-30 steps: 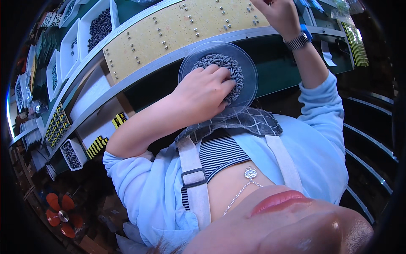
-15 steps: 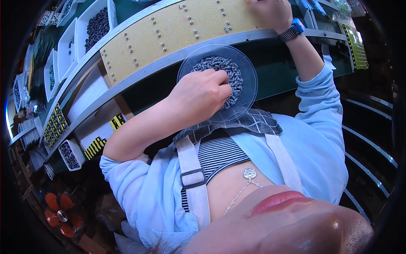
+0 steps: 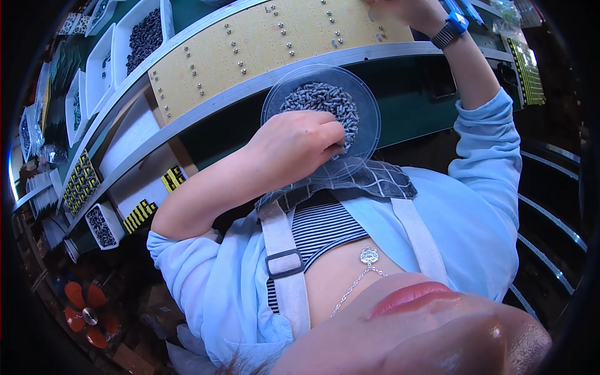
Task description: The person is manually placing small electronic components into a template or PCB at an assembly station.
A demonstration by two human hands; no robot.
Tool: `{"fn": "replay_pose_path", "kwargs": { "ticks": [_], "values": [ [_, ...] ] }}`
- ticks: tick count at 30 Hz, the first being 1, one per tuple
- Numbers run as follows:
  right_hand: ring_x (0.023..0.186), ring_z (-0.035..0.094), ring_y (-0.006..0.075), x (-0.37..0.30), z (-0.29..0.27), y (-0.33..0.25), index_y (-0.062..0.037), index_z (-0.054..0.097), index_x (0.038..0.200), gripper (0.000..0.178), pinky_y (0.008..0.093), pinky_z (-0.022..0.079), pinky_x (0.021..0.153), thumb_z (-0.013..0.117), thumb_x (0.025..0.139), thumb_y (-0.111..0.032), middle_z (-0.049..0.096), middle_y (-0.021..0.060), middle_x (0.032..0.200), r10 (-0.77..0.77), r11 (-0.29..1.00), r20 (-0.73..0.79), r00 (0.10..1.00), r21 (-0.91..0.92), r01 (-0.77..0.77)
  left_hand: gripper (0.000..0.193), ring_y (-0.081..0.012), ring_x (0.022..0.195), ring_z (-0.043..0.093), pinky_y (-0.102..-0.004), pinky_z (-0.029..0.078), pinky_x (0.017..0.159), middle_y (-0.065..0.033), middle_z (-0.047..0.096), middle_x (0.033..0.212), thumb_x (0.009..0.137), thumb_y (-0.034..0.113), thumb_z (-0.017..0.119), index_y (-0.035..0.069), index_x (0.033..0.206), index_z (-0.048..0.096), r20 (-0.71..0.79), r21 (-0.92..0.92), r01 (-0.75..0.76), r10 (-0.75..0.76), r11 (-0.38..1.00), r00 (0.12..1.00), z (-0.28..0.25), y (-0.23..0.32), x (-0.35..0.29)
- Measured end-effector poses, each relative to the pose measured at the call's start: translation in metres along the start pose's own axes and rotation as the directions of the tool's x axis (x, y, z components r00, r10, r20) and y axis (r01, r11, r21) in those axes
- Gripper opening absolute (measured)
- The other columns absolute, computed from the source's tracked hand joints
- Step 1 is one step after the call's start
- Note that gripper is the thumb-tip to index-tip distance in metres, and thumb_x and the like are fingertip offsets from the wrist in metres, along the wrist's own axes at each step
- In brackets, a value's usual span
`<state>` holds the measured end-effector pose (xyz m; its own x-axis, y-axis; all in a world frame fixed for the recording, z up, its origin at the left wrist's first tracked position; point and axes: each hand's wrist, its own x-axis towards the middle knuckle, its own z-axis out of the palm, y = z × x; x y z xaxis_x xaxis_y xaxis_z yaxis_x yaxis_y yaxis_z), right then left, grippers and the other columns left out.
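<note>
A round clear plastic tub (image 3: 370,125) stands in front of my body, with a heap of small grey cylindrical parts (image 3: 322,97) in it. My left hand (image 3: 297,139) reaches over the tub's near left side, its fingers curled and pinched together among the parts; what they hold, if anything, is hidden. At the far right end of a long tan board (image 3: 206,53), my right hand (image 3: 415,14) is partly cut off by the upper edge, and its fingers are blurred. Small shiny metal pieces (image 3: 242,67) stand in rows on the board.
A metal rail (image 3: 219,103) borders the board's near side. White bins (image 3: 119,62) with dark parts stand at the far left. Yellow-and-black blocks (image 3: 81,181) and a small bin (image 3: 105,226) sit at the left, above an orange-bladed fan (image 3: 90,315). A green-yellow panel (image 3: 526,72) stands at right.
My right hand has shifted right along the board, and metal pieces now show where it was. My left hand stays at the tub, its fingers slightly lower.
</note>
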<state>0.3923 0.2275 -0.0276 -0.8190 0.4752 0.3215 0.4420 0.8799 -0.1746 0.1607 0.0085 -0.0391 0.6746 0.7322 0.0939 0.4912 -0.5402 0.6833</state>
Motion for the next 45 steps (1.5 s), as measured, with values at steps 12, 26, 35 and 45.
{"fn": "replay_pose_path", "kwargs": {
  "ticks": [12, 26, 35, 45],
  "values": [
    [0.083, 0.066, 0.0289, 0.008, -0.003, 0.012, -0.0058, 0.072, 0.095, 0.014, 0.0359, 0.053, 0.073, 0.068, 0.086, -0.016, 0.066, 0.0094, 0.090, -0.117, 0.993, 0.137, 0.984, 0.049, 0.111, 0.009, -0.0290, 0.084, 0.066, -0.0386, 0.054, 0.071, -0.0099, 0.066, 0.088, 0.083, 0.011, 0.068, 0.005, 0.089, 0.064, -0.040, -0.013, 0.020, -0.020, 1.000, 0.999, -0.002, 0.003, 0.002],
    [0.081, 0.066, 0.0230, -0.027, 0.006, -0.081, -0.0082, 0.070, 0.093, 0.014, 0.0328, 0.053, 0.068, 0.074, 0.081, -0.015, 0.066, 0.0081, 0.090, -0.223, 0.946, 0.056, 0.973, 0.252, 0.203, 0.014, -0.0171, 0.080, 0.063, -0.0288, 0.052, 0.069, -0.0088, 0.065, 0.089, 0.087, 0.005, 0.068, 0.003, 0.101, 0.070, -0.417, -0.077, 0.144, -0.163, 0.987, 0.894, -0.061, -0.032, 0.031],
    [0.089, 0.065, 0.0270, -0.033, 0.035, -0.160, -0.0060, 0.067, 0.095, 0.019, 0.0396, 0.052, 0.075, 0.072, 0.083, -0.019, 0.064, 0.0092, 0.092, -0.333, 0.905, 0.403, 0.853, 0.391, 0.168, 0.021, -0.0144, 0.068, 0.065, -0.0289, 0.051, 0.063, -0.0116, 0.071, 0.080, 0.084, 0.010, 0.069, -0.004, 0.100, 0.069, -0.445, -0.073, 0.367, -0.359, 0.927, 0.820, -0.075, -0.087, 0.091],
    [0.083, 0.065, 0.0300, -0.037, 0.038, -0.156, -0.0061, 0.063, 0.093, 0.014, 0.0397, 0.053, 0.070, 0.067, 0.087, -0.017, 0.064, 0.0111, 0.091, -0.290, 0.832, 0.338, 0.895, 0.551, 0.062, 0.017, -0.0271, 0.070, 0.069, -0.0357, 0.054, 0.066, -0.0194, 0.070, 0.082, 0.081, 0.011, 0.068, -0.001, 0.092, 0.073, -0.465, 0.120, 0.370, -0.277, 0.921, 0.841, -0.070, -0.082, 0.098]
  ]
}}
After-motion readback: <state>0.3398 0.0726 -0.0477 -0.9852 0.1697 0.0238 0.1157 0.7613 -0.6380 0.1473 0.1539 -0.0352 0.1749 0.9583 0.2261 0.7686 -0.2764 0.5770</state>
